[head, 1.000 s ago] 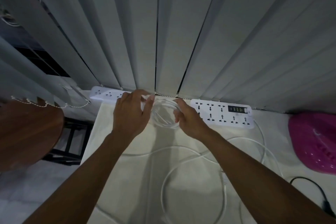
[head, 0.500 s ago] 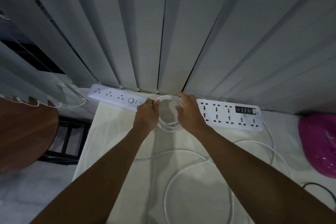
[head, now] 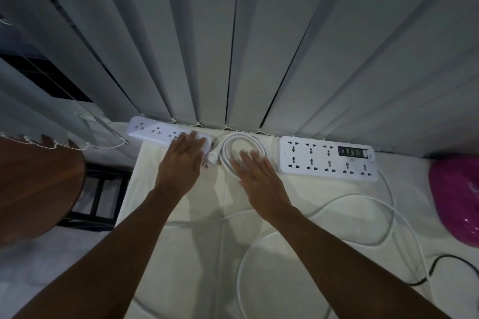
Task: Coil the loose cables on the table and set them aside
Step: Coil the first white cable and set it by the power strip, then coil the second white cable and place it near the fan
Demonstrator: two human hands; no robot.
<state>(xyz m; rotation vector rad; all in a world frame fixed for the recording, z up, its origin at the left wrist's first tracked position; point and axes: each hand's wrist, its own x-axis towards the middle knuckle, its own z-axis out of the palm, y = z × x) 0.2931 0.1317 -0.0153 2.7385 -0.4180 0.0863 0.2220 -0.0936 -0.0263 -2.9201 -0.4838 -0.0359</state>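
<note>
A coiled white cable (head: 241, 142) lies flat at the table's far edge between two white power strips, its plug (head: 210, 159) pointing left. My left hand (head: 181, 163) hovers flat, fingers spread, over the right end of the narrow power strip (head: 150, 132). My right hand (head: 256, 176) is flat and spread over the coil's near side, holding nothing. A long loose white cable (head: 363, 217) runs in wide loops from the large power strip (head: 326, 158) across the white tablecloth (head: 207, 254).
Vertical blinds (head: 259, 46) hang right behind the strips. A pink plastic object (head: 456, 197) sits at the right edge, with a black cable (head: 440, 261) in front of it. A round wooden surface (head: 33, 189) stands left of the table, beyond its edge.
Both hands have let go of the coil and flattened out; the coil now rests on the table between the two power strips.
</note>
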